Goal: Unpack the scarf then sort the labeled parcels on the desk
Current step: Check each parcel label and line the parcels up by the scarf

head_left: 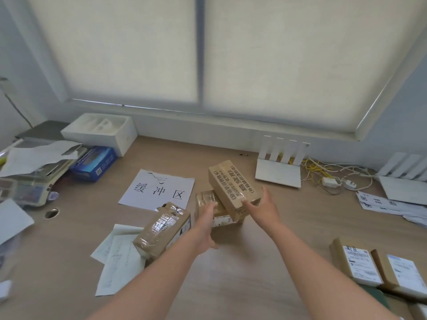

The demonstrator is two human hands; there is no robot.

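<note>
At the middle of the desk a printed carton lies tilted across a smaller taped parcel, and both of our hands are on this little stack. Our right hand has the carton's near end, with the fingers laid over the end and the thumb up along its right side, which we read as a grip. Our left hand is open, its straight fingers against the taped parcel underneath.

We judge the carton to be stiff corrugated board and probably light, since it rests propped at an angle. The glossy tape along its top could be slippery, so the bare cardboard edges and corners are the safer hold. One hand at the near end may let the far end swing, so a second hand under the far half, or a grip across the short width, would steady it. The parcel below should be held down so it does not slide.

A third box wrapped in tape sits to the left on loose papers, beside a sheet with large characters. Two labelled parcels lie at the right edge. We see no scarf.
</note>
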